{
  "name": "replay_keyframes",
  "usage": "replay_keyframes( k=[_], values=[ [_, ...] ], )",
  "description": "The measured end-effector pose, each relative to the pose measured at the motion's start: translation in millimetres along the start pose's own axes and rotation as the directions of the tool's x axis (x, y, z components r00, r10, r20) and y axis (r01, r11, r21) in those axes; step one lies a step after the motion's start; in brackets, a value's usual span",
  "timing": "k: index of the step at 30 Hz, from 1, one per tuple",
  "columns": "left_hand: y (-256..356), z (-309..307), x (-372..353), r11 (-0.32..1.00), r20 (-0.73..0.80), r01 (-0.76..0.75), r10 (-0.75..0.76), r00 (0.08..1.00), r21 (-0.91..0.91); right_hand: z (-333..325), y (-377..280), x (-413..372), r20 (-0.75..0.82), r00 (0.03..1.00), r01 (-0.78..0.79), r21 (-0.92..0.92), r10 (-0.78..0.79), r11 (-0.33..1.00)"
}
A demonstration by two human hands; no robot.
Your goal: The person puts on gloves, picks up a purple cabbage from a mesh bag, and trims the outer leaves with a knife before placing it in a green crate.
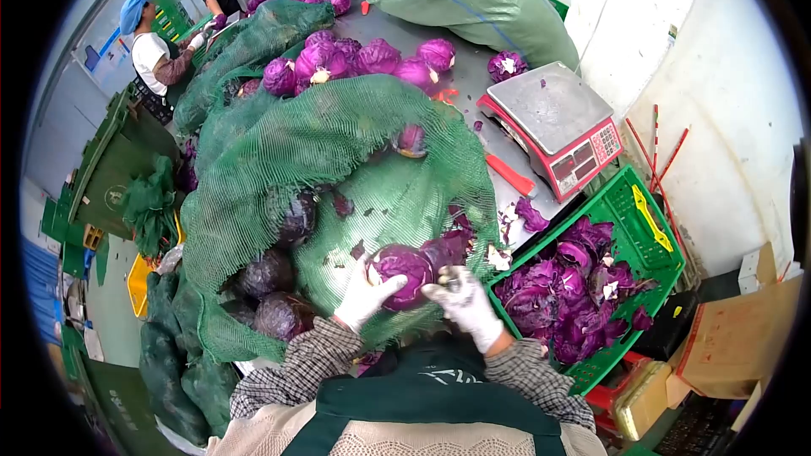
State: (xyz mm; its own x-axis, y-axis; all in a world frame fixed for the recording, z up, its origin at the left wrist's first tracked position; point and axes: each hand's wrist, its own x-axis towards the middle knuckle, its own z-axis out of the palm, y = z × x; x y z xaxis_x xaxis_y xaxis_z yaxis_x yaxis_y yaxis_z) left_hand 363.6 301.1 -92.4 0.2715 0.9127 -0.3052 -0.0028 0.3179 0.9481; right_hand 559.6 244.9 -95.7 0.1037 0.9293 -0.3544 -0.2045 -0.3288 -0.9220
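Observation:
A purple-red cabbage [399,274] is held low over the green mesh sack. My left hand [365,297], in a white glove, grips its left side, thumb across the front. At its right side is my right hand [470,304], also gloved, with curled fingers closed at the lower edge of a loose outer cabbage leaf [446,252]. Its thumb reaches toward the head; the exact fingertip contact is partly hidden. Under and around both hands spreads the open green mesh sack [372,203], with darker unpeeled cabbages [283,314] inside at the left.
A green crate [667,283] of cabbage leaves stands at the right, below a red scale [553,114]. An orange-red handle [509,175] lies beside the scale. Peeled cabbages [321,59] are piled behind the sack. Co-workers [152,59] stand at the far end.

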Motion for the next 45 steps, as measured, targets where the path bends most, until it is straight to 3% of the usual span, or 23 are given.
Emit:
replay_keyframes(
  k=[1, 2, 6, 10, 12, 13, 14, 15, 17, 18, 19, 20, 21, 22, 24, 28, 33, 36, 37, 39, 42, 44, 45],
  values=[
    [9, 10, -6, 0.999, -0.03, -0.033, 0.033, 0.999, 0.0, 14, 1, 3, 0.016, 0.999, 0.034, -0.08, -0.033, 0.996],
    [10, 15, -12, 0.998, -0.063, -0.062, 0.061, 0.996, -0.001, 19, -15, -3, 0.081, 0.987, 0.161, -0.436, -0.14, 0.885],
    [-17, 12, -14, 0.99, -0.107, -0.143, 0.144, 0.984, 0.014, 10, 7, 10, 0.156, 0.987, -0.005, -0.152, 0.029, 0.988],
    [-23, 4, -8, 0.98, -0.064, -0.083, 0.072, 0.995, -0.183, 7, 4, 8, 0.173, 0.95, -0.235, -0.154, 0.261, 0.96],
    [-30, 1, -5, 0.982, -0.114, -0.082, 0.063, 0.992, -0.168, -4, 57, 19, 0.167, 0.984, -0.075, 0.106, 0.057, 0.991],
    [-31, -5, -1, 0.975, -0.119, -0.04, 0.014, 0.993, -0.217, -29, 78, 32, 0.223, 0.963, -0.263, 0.651, 0.152, 0.712],
    [-30, -12, 3, 0.965, -0.119, -0.002, -0.03, 0.992, -0.261, -54, 98, 45, 0.277, 0.929, -0.317, 0.938, 0.245, 0.142],
    [-25, -17, 4, 0.932, -0.111, 0.04, -0.086, 0.99, -0.361, -88, 87, 32, 0.221, 0.972, -0.232, 0.96, 0.087, 0.154],
    [-11, -22, 8, 0.921, -0.066, 0.1, -0.134, 0.989, -0.377, -143, 79, 22, 0.012, 0.985, 0.107, 0.729, -0.169, 0.676],
    [-12, -21, 5, 0.94, -0.04, 0.103, -0.122, 0.992, -0.326, -171, 75, 17, -0.092, 0.952, 0.296, 0.511, -0.291, 0.807],
    [-18, -20, 0, 0.954, -0.011, 0.102, -0.11, 0.994, -0.283, -137, 37, 17, -0.064, 0.874, 0.465, -0.173, -0.481, 0.868],
    [-20, -19, 3, 0.968, 0.018, 0.081, -0.079, 0.997, -0.237, -104, 18, 22, 0.104, 0.793, 0.453, -0.759, -0.601, 0.467],
    [-20, -19, 8, 0.981, 0.041, 0.044, -0.037, 0.998, -0.191, -72, 24, 23, 0.014, 0.932, 0.337, -0.399, -0.362, 0.853],
    [-28, -22, 10, 0.981, 0.032, 0.057, -0.052, 0.998, -0.186, -41, 30, 26, 0.07, 0.994, 0.078, 0.06, -0.082, 0.995],
    [-18, -16, 5, 0.974, 0.033, 0.015, -0.008, 0.999, -0.225, -9, 18, 31, 0.198, 0.973, -0.138, 0.074, 0.121, 0.988],
    [-17, -15, 2, 0.977, 0.061, 0.026, -0.013, 0.998, -0.214, -6, -2, 44, 0.24, 0.919, -0.291, -0.118, 0.312, 0.949],
    [-14, -14, 0, 0.978, 0.04, 0.039, -0.031, 0.999, -0.205, -15, -2, 58, 0.331, 0.909, -0.198, -0.196, 0.255, 0.96],
    [-20, -11, 0, 0.976, -0.016, -0.002, -0.001, 1.0, -0.217, -6, 16, 62, 0.293, 0.952, -0.026, -0.215, 0.09, 0.976],
    [-21, -10, 2, 0.978, -0.024, -0.009, 0.004, 1.0, -0.21, -5, 14, 65, 0.324, 0.941, 0.057, -0.434, 0.097, 0.899],
    [-27, -10, 4, 0.98, -0.039, -0.02, 0.013, 0.999, -0.197, -10, 27, 77, 0.419, 0.908, 0.307, -0.625, -0.023, 0.718],
    [-32, -15, 3, 0.978, -0.017, -0.008, 0.005, 1.0, -0.208, -18, 50, 90, 0.479, 0.867, 0.478, -0.726, -0.135, 0.495],
    [-21, -16, 1, 0.981, -0.011, 0.005, -0.007, 1.0, -0.192, -12, 55, 87, 0.439, 0.843, 0.538, -0.708, -0.312, 0.457],
    [-17, -18, -1, 0.983, -0.013, 0.01, -0.012, 1.0, -0.182, -10, 58, 80, 0.206, 0.973, -0.043, -0.285, 0.105, 0.958]
  ],
)
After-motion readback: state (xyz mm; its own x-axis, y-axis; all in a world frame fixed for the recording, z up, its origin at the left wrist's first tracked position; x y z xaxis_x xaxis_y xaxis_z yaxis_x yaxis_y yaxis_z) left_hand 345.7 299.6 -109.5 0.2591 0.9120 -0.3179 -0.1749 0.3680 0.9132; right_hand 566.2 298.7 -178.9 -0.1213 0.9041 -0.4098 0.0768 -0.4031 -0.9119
